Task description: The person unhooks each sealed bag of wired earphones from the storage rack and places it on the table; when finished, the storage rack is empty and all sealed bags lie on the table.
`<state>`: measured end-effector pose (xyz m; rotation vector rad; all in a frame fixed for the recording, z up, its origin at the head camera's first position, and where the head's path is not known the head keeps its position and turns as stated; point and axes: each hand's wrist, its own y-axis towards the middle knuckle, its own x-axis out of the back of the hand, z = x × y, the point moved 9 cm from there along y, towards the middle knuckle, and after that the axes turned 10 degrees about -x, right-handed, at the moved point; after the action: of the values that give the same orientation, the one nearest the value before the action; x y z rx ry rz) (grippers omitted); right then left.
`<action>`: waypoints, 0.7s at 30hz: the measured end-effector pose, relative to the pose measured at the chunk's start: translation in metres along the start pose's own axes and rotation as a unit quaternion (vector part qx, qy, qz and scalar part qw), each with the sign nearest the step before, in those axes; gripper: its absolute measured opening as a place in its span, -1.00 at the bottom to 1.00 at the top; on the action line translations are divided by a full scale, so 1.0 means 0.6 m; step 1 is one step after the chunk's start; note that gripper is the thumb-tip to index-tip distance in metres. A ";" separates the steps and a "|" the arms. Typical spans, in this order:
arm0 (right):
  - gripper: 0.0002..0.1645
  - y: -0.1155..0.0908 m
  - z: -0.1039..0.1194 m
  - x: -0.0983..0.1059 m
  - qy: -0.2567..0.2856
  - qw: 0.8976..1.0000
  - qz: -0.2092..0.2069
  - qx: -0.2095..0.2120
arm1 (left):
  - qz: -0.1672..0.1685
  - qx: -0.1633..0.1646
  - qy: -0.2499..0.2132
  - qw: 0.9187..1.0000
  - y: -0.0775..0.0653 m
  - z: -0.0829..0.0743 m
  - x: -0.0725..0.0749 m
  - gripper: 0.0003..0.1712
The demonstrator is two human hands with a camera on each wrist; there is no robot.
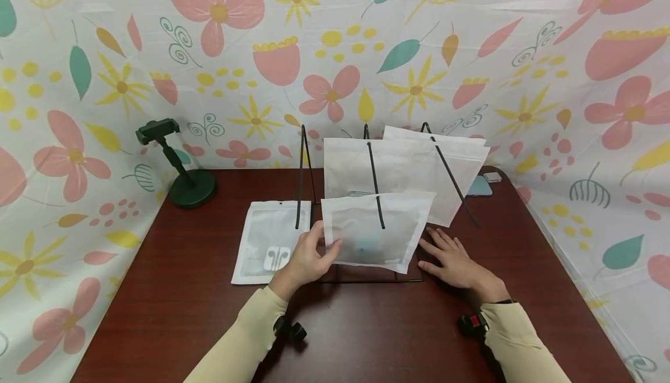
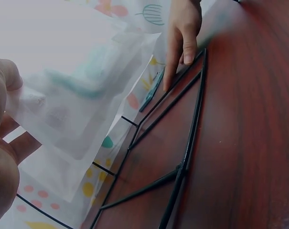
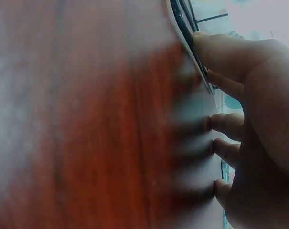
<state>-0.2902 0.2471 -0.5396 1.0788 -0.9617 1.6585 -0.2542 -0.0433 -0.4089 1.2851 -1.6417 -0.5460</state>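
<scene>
A black wire display rack (image 1: 377, 281) stands on the table with white pouches at its prongs. My left hand (image 1: 310, 258) pinches the left edge of the front white pouch (image 1: 374, 232), thumb in front and fingers behind, as the left wrist view also shows. This pouch hangs tilted at the middle prong, a bluish item showing faintly through it. Larger white pouches (image 1: 348, 165) hang behind it and at the right prong (image 1: 452, 174). To the right of the rack's base, my right hand (image 1: 455, 264) rests on the table with fingers spread, holding nothing.
A pouch with white earphones (image 1: 272, 226) lies left of the rack, partly behind the left prong. At the back left stands a dark green phone stand (image 1: 192, 188). A light-blue flat item (image 1: 480, 186) and a small white item (image 1: 492, 177) lie at the back right, before a flowered cloth.
</scene>
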 end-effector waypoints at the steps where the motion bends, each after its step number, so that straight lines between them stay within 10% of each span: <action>1: -0.20 0.000 0.000 0.000 0.000 1.000 0.002 0.000 | 0.000 0.001 0.001 1.000 -0.006 0.005 -0.001 -0.61; 21: -0.22 -0.002 0.000 0.001 0.018 1.000 0.006 -0.010 | 0.007 -0.032 -0.011 0.999 -0.027 -0.024 -0.001 -0.61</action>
<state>-0.2892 0.2476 -0.5388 1.0281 -0.9604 1.6693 -0.2336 -0.0453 -0.4156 1.2241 -1.6380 -0.6016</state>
